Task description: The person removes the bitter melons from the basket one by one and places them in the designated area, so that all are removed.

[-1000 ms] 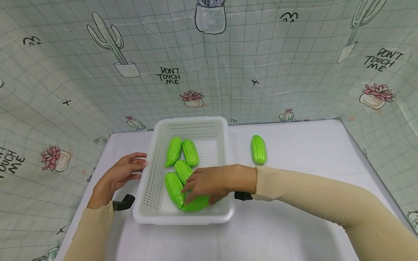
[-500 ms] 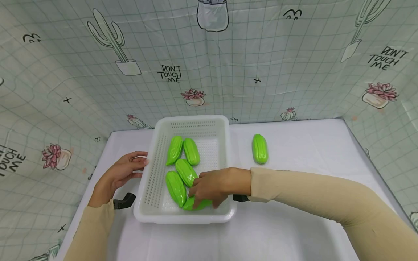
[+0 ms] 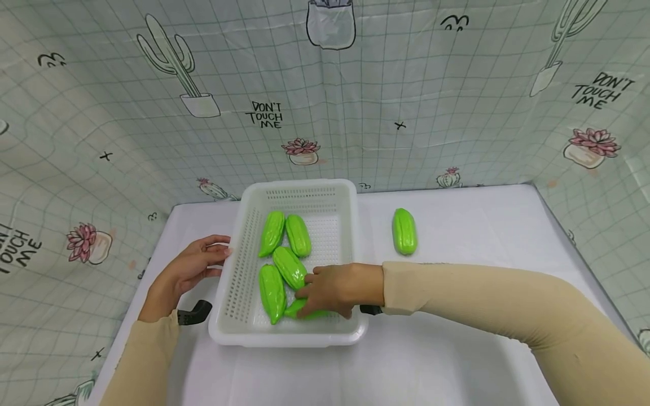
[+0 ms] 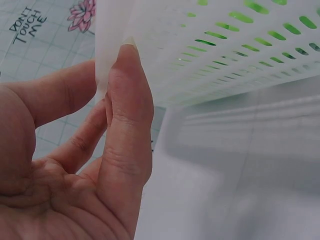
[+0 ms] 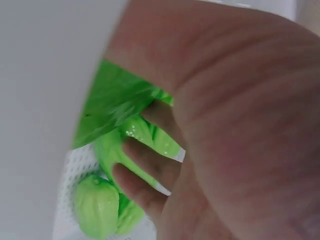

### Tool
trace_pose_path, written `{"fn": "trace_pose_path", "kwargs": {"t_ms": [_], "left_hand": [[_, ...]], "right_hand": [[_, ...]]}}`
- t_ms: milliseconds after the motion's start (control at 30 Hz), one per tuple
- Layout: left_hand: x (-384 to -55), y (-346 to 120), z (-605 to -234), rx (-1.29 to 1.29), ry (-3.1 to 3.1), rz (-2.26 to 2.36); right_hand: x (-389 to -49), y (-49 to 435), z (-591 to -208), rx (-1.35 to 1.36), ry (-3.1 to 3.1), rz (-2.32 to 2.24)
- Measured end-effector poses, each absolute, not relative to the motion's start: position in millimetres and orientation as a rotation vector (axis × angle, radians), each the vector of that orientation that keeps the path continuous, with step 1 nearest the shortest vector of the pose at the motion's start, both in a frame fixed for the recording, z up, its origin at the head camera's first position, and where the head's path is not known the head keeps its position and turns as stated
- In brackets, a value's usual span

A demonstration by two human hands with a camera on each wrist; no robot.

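A white perforated plastic basket [image 3: 325,340] stands on the table with several bright green ridged gourds in it. My right hand [image 3: 330,290] is inside its near right part, fingers bent down over the gourd [image 3: 293,309] closest to the front wall. That gourd is partly covered by the hand; the right wrist view shows its shiny side [image 5: 115,105] by the index finger, other fingers spread over neighbouring gourds [image 5: 97,207]. Beside the basket's left side, my left hand [image 3: 195,262] touches the outer rim with fingertips. The left wrist view has a fingertip [image 4: 129,60] against the rim.
One more green gourd [image 3: 404,232] lies on the white-covered table [image 3: 457,225] to the right of the basket. A grid-patterned cloth [image 3: 365,101] with cactus drawings hangs behind and along both sides.
My right hand has shifted slightly right, and the gourd under it has moved slightly away from the front wall. The gourd left of it has turned straighter. My left hand stays at the rim.
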State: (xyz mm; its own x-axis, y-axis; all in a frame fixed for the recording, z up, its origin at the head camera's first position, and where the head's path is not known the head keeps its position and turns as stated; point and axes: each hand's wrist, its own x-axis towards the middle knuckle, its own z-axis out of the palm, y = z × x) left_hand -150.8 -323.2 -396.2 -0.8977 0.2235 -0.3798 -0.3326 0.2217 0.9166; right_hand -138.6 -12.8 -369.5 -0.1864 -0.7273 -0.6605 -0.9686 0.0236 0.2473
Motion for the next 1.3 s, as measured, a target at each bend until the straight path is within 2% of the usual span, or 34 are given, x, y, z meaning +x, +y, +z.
{"fn": "trace_pose_path", "kwargs": {"t_ms": [733,1300], "left_hand": [[-150,-323,-397,-0.098,2.066,1.730],[-150,-324,-397,-0.091,2.085,1.721]], "right_hand": [[-133,-21,-376,-1.729,2.015,1.143],[-140,-9,-371,-1.809,2.075,0.952]]}}
